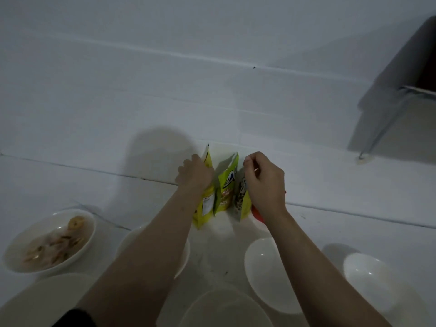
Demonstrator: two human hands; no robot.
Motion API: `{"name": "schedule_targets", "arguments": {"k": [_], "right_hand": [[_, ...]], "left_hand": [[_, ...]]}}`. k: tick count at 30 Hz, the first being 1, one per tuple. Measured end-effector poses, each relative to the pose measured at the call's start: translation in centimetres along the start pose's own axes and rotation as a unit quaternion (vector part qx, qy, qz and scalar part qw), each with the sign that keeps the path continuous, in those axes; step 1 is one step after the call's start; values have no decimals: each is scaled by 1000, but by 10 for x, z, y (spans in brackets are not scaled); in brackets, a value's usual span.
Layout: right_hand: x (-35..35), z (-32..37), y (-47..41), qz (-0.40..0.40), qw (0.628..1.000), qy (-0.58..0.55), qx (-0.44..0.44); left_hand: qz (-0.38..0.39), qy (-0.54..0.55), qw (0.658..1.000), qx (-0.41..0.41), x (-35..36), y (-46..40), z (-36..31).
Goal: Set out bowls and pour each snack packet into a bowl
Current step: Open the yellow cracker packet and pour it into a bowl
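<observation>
Three packets are stood upright in a row at the far middle of the white bench (330,185), just in front of the wall; left packet (204,208) yellow, label panel seen; middle packet (227,185) green-yellow; right packet (241,199) partly hidden behind the right hand. Left hand (195,175) is laid against the left packet's upper side, fingers curled round its far edge; grip looks closed on it, fingertips hidden. Right hand (264,180) is held at the right packet's top edge, thumb and fingers pinched together there; whether the edge itself is pinched cannot be told for sure. A red item (257,214) is seen just under the right wrist; blurred, not identified. Filled bowl (50,241) with ring-shaped snacks is set at the near left. Empty bowls are set nearer the person: one (181,256) mostly hidden under the left forearm; one (266,272) right of centre; one (370,277) far right; one (226,310) at the bottom edge. A metal-legged stand (387,123) is seen at the upper right.
</observation>
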State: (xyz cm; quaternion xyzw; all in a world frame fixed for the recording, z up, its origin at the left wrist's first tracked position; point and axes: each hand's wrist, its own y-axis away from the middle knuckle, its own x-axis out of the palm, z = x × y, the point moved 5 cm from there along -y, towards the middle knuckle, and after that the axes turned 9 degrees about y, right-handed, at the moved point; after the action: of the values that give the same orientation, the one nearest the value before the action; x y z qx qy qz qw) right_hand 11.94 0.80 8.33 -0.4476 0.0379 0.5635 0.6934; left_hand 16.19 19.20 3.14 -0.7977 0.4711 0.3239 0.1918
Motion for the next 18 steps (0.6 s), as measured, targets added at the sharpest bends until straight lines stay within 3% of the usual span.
{"name": "schedule_targets", "arguments": {"k": [9, 18], "right_hand": [[19, 8, 7, 3, 999, 37, -1], [-40, 38, 55, -20, 999, -24, -22]], "left_hand": [[10, 10, 999, 29, -17, 12, 11], [-142, 147, 973, 105, -93, 156, -12]]}}
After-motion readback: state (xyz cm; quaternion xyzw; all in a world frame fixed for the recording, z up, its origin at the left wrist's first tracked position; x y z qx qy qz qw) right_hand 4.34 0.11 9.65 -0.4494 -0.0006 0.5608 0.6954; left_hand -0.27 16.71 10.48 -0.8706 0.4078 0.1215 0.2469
